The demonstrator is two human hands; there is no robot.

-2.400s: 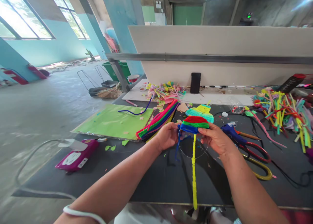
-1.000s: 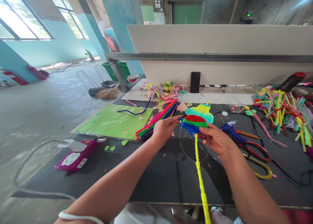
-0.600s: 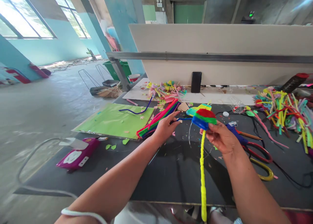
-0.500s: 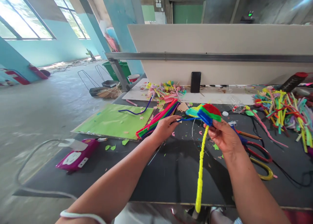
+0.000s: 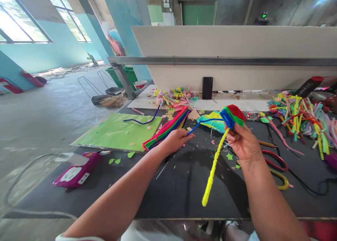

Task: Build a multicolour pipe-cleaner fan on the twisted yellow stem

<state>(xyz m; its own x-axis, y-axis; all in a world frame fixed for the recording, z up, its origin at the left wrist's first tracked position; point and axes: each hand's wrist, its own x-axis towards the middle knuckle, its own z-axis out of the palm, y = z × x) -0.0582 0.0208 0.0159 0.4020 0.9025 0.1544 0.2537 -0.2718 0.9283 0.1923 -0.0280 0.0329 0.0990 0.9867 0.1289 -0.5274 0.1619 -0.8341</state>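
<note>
My right hand (image 5: pixel 242 139) is closed on a pipe-cleaner piece (image 5: pixel 233 115) with red, green and blue bands and a long yellow fuzzy stem (image 5: pixel 214 169) hanging down to the left. From its blue edge a loose blue pipe cleaner (image 5: pixel 204 121) runs left, its end pinched in my left hand (image 5: pixel 177 141). Behind it on the table lies a yellow and turquoise pipe-cleaner piece (image 5: pixel 209 123). A bundle of pink, green and purple pipe cleaners (image 5: pixel 168 126) rests just beyond my left hand, partly hidden by it.
A green sheet in clear plastic (image 5: pixel 116 132) and a purple packet (image 5: pixel 77 170) lie at left. Pipe-cleaner scraps heap at the back (image 5: pixel 175 97) and right (image 5: pixel 297 116). Scissors (image 5: pixel 275 160) sit beside my right forearm. A phone (image 5: pixel 207 88) leans against the white board (image 5: pixel 231 44).
The banded piece has risen, moved slightly right and tilted, its yellow stem swinging left. My left hand has come lower, and the blue pipe cleaner now curves up from it.
</note>
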